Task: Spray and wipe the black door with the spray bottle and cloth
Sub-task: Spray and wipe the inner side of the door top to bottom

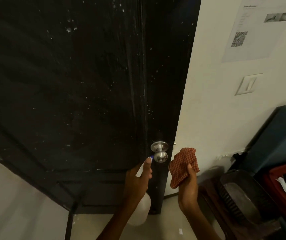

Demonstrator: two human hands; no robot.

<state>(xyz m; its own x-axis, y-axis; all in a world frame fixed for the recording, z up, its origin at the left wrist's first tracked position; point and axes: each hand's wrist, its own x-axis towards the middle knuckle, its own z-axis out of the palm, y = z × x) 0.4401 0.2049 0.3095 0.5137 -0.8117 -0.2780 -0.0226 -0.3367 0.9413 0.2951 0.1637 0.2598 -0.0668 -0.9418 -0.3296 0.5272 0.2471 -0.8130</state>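
1. Black and speckled with pale spots and droplets, the door [69,84] fills the left and middle of the view; the specks run from the top down toward the knob, so the surface probably needs more spray before wiping.
2. The left hand [138,177] grips the neck of the translucent spray bottle [141,210], a finger lying along the head toward the blue nozzle [151,158], which sits just beside the steel door knob [159,154]. Aim the nozzle at the panel, not the knob, and mist lightly to avoid runs.
3. The right hand [188,183] clutches the bunched red checked cloth [183,166] near the door's edge, apart from the door. Flattening it should give broader strokes, top downward.
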